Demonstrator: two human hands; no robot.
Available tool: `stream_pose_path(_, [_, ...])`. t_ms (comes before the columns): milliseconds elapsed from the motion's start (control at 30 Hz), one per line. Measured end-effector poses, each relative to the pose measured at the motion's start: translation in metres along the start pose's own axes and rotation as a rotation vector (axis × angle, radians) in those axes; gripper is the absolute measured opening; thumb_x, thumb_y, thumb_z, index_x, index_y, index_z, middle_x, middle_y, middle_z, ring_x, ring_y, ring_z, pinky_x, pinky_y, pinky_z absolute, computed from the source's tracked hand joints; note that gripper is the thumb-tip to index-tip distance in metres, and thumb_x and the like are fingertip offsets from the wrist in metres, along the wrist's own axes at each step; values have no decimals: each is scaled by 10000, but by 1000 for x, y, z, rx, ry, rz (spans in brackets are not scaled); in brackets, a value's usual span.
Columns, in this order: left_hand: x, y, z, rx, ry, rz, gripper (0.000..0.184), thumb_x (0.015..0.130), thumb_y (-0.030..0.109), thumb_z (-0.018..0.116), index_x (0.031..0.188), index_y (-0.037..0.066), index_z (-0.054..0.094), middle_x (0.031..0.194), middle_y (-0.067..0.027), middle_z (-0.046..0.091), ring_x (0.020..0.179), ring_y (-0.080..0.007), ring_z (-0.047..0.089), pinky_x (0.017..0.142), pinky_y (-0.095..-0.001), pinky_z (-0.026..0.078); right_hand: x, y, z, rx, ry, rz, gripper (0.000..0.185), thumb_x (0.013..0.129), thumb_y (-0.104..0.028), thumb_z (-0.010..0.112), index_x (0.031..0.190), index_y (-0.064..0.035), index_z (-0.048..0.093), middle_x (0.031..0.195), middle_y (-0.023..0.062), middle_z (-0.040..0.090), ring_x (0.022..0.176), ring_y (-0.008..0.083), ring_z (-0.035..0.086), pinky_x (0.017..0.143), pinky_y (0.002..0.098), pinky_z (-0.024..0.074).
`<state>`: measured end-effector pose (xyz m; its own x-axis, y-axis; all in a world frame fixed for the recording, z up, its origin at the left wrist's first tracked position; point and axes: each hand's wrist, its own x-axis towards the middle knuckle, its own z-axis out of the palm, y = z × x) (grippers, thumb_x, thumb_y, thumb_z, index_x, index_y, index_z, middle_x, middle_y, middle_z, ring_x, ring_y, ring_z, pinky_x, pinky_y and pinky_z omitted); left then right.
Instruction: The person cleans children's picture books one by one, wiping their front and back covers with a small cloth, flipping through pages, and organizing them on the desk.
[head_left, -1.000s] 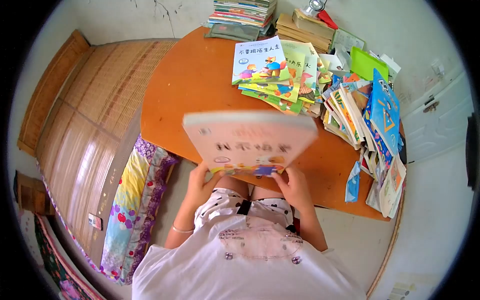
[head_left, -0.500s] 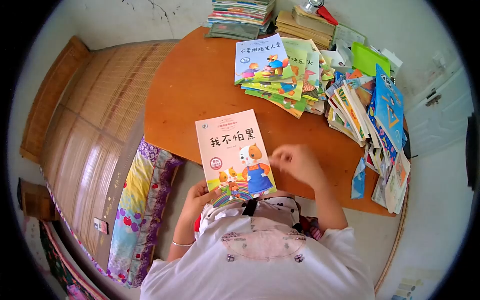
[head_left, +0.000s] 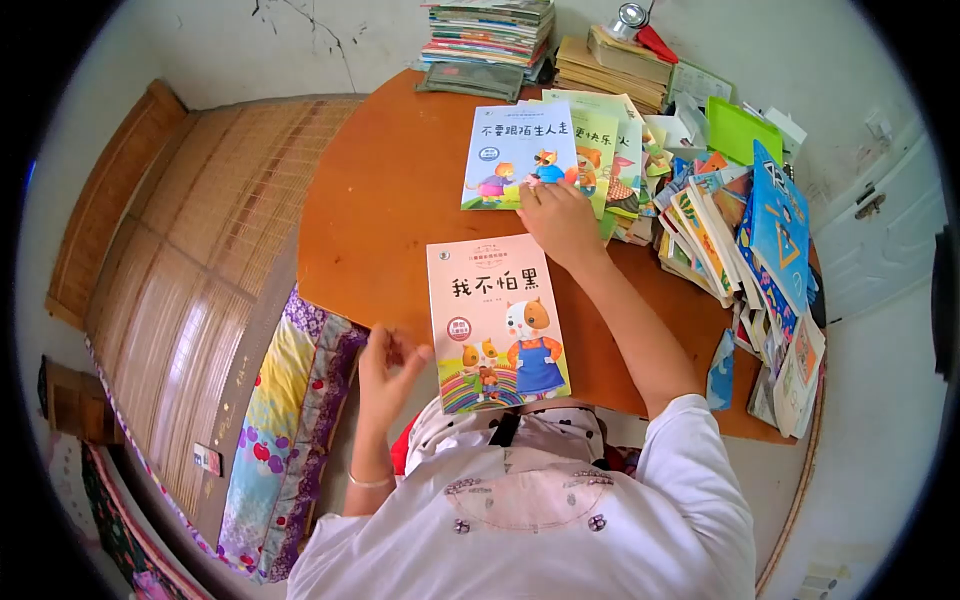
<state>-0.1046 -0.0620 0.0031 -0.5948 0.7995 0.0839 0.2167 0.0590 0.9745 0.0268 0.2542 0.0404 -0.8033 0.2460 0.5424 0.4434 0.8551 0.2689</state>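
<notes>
A pink picture book [head_left: 490, 320] with two cartoon animals on its cover lies at the table's near edge, in front of my body. Just left of it is my left hand [head_left: 388, 380], empty, its thumb apart from the fingers. My right hand [head_left: 558, 222] reaches over the table, its bent fingers closed on the lower right edge of a light blue picture book [head_left: 500, 160]. Part of that book rests over a pile of green picture books [head_left: 597, 150]. The fingertips' exact hold is partly hidden.
A heap of books [head_left: 705, 225] covers the table's right side, near a bright green tray [head_left: 742, 130]. A tall stack of books [head_left: 488, 40] and a pile of brownish books [head_left: 612, 70] stand at the back. A colourful cushion [head_left: 275, 440] lies left of the table [head_left: 370, 200].
My left hand has let go of the pink book and moved left. My right hand has reached forward onto the light blue book, which has slid toward me.
</notes>
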Motion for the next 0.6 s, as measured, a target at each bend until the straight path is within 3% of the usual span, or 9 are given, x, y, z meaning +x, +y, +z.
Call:
stream_pose_path(33, [9,3,2,-2,-1,-4,324,880,190,733,1081,24,541,880,-60,594,755,-107,567,693,-236,469,1,-2,-8,-12,190,-86,167,835,-128,634,950,-15,675,782,75,683,697,206,650,695,315,541])
stream_pose_path(133, [50,20,10,-383,-48,-56,398,979,320,600,1211,3,534,1116,-129,622,990,-191,621,871,-298,503,-7,-15,-34,16,301,-68,163,830,-125,631,948,-18,664,797,86,677,679,199,637,661,292,539])
stream_pose_path(200, [72,38,18,-995,-246,-250,612,1007,485,469,1319,-41,491,1286,-219,590,1168,-313,602,989,-409,501,-17,-25,-70,23,236,-80,120,824,-119,630,908,-36,653,820,75,682,710,184,654,644,276,542])
stream_pose_path(267, [81,50,22,-1188,-381,-238,674,1010,518,426,1376,-47,430,1338,-237,552,1202,-332,583,1012,-432,489,-26,-35,-88,123,386,-425,110,867,-141,660,931,-52,656,890,73,711,780,183,700,677,281,566])
stream_pose_path(300, [84,53,24,-1376,-515,-218,737,1013,551,383,1434,-54,370,1391,-255,513,1237,-351,563,1034,-456,477,-32,-40,-90,121,383,-426,110,867,-141,660,931,-52,656,890,73,711,780,183,700,677,281,566])
stream_pose_path(400, [93,29,28,-1065,-177,-420,530,985,279,540,1381,-49,412,1321,-225,563,1190,-333,590,1009,-460,501,-39,-43,-90,294,303,-544,171,898,-162,645,1020,-45,669,999,100,722,868,223,713,751,332,577])
stream_pose_path(467, [81,31,31,-1069,-145,-410,490,970,214,551,1367,-44,426,1304,-214,574,1182,-326,595,1008,-457,502,-31,-29,-86,701,183,-197,276,912,-202,649,1131,-34,657,1050,109,715,923,284,701,831,394,565])
stream_pose_path(500, [76,32,30,-1070,-119,-398,457,954,148,562,1353,-39,441,1288,-203,586,1175,-318,599,1008,-454,502,-26,-22,-69,805,39,59,445,897,-240,678,1262,-2,588,1212,157,659,1117,331,630,981,436,491])
stream_pose_path(600, [64,28,21,-1144,-107,-376,444,966,132,545,1360,-43,437,1302,-205,582,1177,-322,599,1023,-452,492,-13,5,-37,435,105,100,552,885,-272,694,1330,9,526,1346,194,565,1273,333,521,1066,423,416])
